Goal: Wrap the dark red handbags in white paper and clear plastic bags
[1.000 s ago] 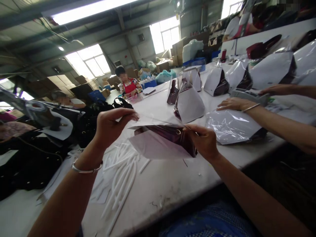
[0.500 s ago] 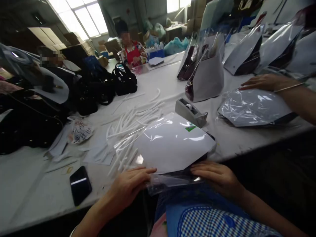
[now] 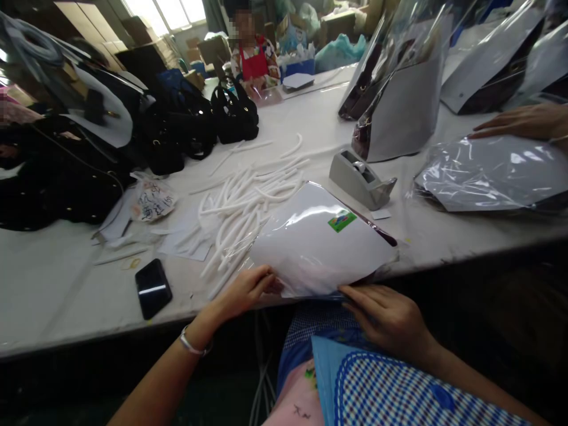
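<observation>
At the table's near edge lies a clear plastic bag (image 3: pixel 306 251) around a white sheet, with a dark maroon item showing along its right side. A green label (image 3: pixel 342 220) shows on top. My left hand (image 3: pixel 255 287) has its fingers curled on the bag's near left corner. My right hand (image 3: pixel 388 313) pinches the near edge further right, thumb below and fingers on the plastic; part of its grip is hidden. Just beyond the bag stands a grey tape dispenser (image 3: pixel 358 177), and white foam-like strips (image 3: pixel 239 213) lie in a heap to the left.
Another person's hand (image 3: pixel 523 121) rests on a second wrapped item (image 3: pixel 492 174) at right. Wrapped handbags (image 3: pixel 403 94) stand behind the dispenser. Black handbags (image 3: pixel 235 112) crowd the left, with a phone (image 3: pixel 153 288) near the front edge. A person in a red apron (image 3: pixel 254 62) sits across.
The plastic flap that hung over the near edge has been drawn in, and the green label shows more fully. My left fingers have curled in. The view has shifted, so things sit differently in frame.
</observation>
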Action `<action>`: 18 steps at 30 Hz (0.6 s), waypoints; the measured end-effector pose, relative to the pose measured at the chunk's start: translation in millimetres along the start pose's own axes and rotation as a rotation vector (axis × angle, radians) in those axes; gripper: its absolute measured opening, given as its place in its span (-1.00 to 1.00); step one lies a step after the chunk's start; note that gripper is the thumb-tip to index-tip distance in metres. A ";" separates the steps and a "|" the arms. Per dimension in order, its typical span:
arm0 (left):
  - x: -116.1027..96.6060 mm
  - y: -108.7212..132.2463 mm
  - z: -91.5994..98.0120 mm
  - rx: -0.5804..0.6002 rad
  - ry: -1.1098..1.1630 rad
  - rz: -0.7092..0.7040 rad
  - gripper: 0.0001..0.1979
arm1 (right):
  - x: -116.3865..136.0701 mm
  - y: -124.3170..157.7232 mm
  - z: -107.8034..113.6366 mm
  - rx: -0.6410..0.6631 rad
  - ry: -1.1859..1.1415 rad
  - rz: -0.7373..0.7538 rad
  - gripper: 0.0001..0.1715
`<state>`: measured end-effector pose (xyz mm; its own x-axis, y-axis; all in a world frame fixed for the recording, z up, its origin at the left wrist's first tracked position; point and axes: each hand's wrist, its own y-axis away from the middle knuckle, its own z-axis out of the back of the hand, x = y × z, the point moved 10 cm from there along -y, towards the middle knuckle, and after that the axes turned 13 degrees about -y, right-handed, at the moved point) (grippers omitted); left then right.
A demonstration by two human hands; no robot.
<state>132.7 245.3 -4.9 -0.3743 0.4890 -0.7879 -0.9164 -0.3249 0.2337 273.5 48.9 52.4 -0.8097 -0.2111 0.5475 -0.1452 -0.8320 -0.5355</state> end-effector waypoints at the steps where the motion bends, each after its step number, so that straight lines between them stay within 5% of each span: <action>1: 2.2 -1.8 -1.0 -0.005 0.019 0.003 -0.68 | 3.1 -2.4 -2.1 0.004 0.033 0.005 -0.62; 10: 12.6 -8.8 1.0 -0.174 -0.023 -0.039 -0.62 | 28.7 -26.8 -7.7 0.082 0.311 0.175 -0.32; 18: 19.9 -10.9 5.4 -0.315 -0.027 -0.004 -0.69 | 27.5 -47.8 -13.0 0.207 0.597 0.154 -0.47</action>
<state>134.5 262.9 -20.0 -0.3785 0.5109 -0.7718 -0.8306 -0.5555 0.0395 250.8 89.6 84.6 -0.9979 -0.0637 -0.0086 0.0616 -0.9092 -0.4119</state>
